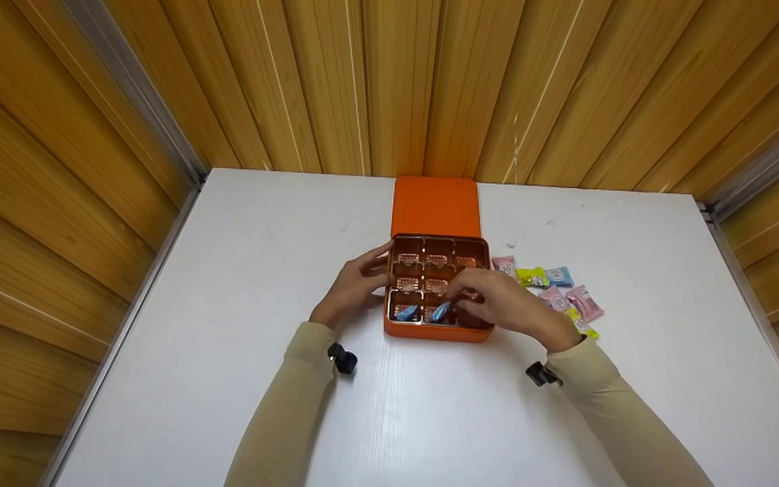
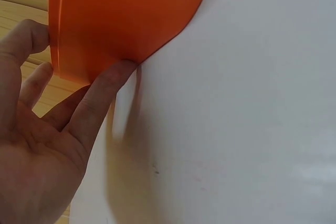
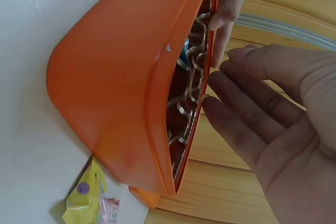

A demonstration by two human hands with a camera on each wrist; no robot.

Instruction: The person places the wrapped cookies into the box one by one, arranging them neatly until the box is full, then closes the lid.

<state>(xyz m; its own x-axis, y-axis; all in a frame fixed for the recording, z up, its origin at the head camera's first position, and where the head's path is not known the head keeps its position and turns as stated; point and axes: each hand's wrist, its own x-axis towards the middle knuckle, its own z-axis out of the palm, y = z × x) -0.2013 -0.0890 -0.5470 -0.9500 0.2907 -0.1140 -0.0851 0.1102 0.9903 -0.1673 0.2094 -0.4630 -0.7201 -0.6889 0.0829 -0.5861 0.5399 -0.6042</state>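
Observation:
An orange box (image 1: 438, 331) stands on the white table, fitted with a brown tray (image 1: 423, 270) of small compartments. One blue-wrapped candy (image 1: 406, 313) lies in the front left compartment, and a second blue candy (image 1: 439, 312) leans in the front middle one. My left hand (image 1: 356, 287) touches the box's left wall, thumb and fingers spread along it. Over the tray's right part is my right hand (image 1: 498, 301), its fingertips close beside the second candy. In the right wrist view the loosely bent right fingers (image 3: 241, 103) show nothing between them.
An orange lid (image 1: 435, 206) lies flat behind the box. To the right are several wrapped candies: pink (image 1: 585, 303), yellow (image 1: 531, 276) and blue (image 1: 558, 276). Wood-patterned walls (image 1: 396, 88) close off the table's back and sides.

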